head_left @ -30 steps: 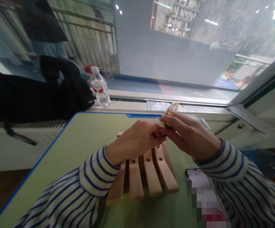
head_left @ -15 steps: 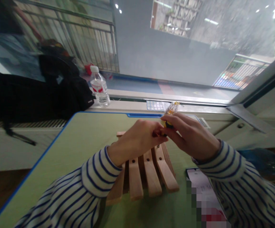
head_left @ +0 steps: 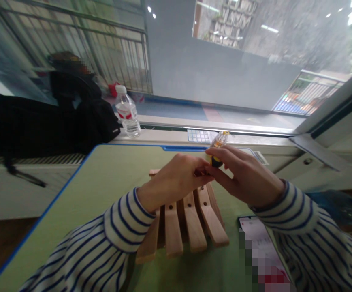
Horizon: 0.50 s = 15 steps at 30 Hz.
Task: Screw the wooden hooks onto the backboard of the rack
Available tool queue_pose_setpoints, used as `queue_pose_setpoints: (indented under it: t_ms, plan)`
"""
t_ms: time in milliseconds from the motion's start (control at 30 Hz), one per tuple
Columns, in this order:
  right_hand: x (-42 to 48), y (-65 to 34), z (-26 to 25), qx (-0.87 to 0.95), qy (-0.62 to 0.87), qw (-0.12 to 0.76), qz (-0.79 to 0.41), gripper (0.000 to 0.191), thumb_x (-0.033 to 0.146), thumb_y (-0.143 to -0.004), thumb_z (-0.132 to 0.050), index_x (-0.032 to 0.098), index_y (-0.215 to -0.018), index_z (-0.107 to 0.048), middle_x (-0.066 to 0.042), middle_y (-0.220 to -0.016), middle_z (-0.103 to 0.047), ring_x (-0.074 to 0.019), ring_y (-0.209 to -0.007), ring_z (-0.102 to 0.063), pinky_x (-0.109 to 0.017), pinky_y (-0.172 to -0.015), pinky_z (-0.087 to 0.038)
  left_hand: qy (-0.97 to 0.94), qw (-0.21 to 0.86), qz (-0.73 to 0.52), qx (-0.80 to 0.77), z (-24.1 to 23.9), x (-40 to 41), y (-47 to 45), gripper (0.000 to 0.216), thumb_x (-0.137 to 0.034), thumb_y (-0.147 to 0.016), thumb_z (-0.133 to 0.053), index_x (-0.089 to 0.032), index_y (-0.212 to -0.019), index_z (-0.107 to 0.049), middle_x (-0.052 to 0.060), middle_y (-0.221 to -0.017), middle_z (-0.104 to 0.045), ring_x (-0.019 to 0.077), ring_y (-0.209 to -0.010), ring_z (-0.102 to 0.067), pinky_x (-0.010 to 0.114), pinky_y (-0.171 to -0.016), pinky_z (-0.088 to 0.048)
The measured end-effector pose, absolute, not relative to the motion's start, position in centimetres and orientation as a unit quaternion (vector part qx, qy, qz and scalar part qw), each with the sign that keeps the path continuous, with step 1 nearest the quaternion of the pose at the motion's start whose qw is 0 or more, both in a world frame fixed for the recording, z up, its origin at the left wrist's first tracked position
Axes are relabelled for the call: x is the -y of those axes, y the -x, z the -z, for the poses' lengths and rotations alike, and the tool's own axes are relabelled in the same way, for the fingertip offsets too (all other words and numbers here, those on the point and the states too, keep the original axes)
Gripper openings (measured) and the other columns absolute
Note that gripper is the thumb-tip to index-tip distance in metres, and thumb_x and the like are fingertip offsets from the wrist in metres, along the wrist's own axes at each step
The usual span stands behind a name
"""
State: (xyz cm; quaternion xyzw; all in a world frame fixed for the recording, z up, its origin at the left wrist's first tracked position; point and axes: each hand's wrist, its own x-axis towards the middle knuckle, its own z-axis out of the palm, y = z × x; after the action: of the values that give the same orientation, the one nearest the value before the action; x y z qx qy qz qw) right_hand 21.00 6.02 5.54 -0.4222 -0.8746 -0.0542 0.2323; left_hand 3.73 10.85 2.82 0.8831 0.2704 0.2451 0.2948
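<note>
- Desktop of pale green laminate [head_left: 72, 211], edged in blue, runs out from under both striped sleeves [head_left: 115, 231] toward the window.
- Slatted wooden trivet [head_left: 188, 227], its slats drilled with small holes, lies under the wrists, with the forearm of the left sleeve resting just over its near-left end.
- Smartphone [head_left: 254, 239], its screen pixelated, lies on the desk by the right sleeve.
- Right hand [head_left: 244, 174] is closed around a translucent amber tool handle [head_left: 220, 140] with a black-and-yellow collar, pinching it between thumb and fingers.
- Left hand [head_left: 172, 182] is curled, its fingertips meeting the collar end from the left; whether it grips the handle or something small and dark red there is hidden.
- Handle sits above the trivet's far end, long axis tilted up and away toward the window, with the right hand nearer and nothing between it and the hands.
- Pale keypad card [head_left: 197, 136] lies just behind the handle on the sill ledge.
- Further left stand a water bottle [head_left: 127, 113] and a black backpack [head_left: 81, 117]; railings and a wet wall lie beyond the window glass.
</note>
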Motion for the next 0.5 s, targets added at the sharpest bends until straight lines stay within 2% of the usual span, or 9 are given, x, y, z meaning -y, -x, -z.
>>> queue_pose_setpoints:
  t_ms: [100,500]
  plan:
    - [-5.99,-20.98,-5.63,0.873,0.427,0.229,0.047,0.031,0.023,-0.085,-0.047,0.014,-0.115,-0.048,-0.008,-0.099,-0.059,-0.0139,-0.081,-0.054,-0.029,-0.071,-0.046,-0.882,0.306,-0.236,-0.270,-2.55,-10.93,-3.68,0.017,-0.028,-0.082,-0.052,-0.017,-0.084,-0.065,-0.001,-0.074,-0.066,0.0112,-0.068,-0.059,0.021,-0.060,-0.039]
    - [-6.19,-20.93,-5.61,0.875,0.422,0.224,0.075,0.027,0.026,-0.088,-0.044,0.012,-0.110,-0.051,-0.009,-0.094,-0.058,-0.0158,-0.084,-0.053,-0.030,-0.075,-0.045,-0.885,0.307,-0.227,-0.268,-2.65,-10.82,-3.88,0.020,-0.025,-0.083,-0.047,-0.017,-0.087,-0.065,-0.002,-0.072,-0.064,0.0101,-0.065,-0.056,0.020,-0.059,-0.038]
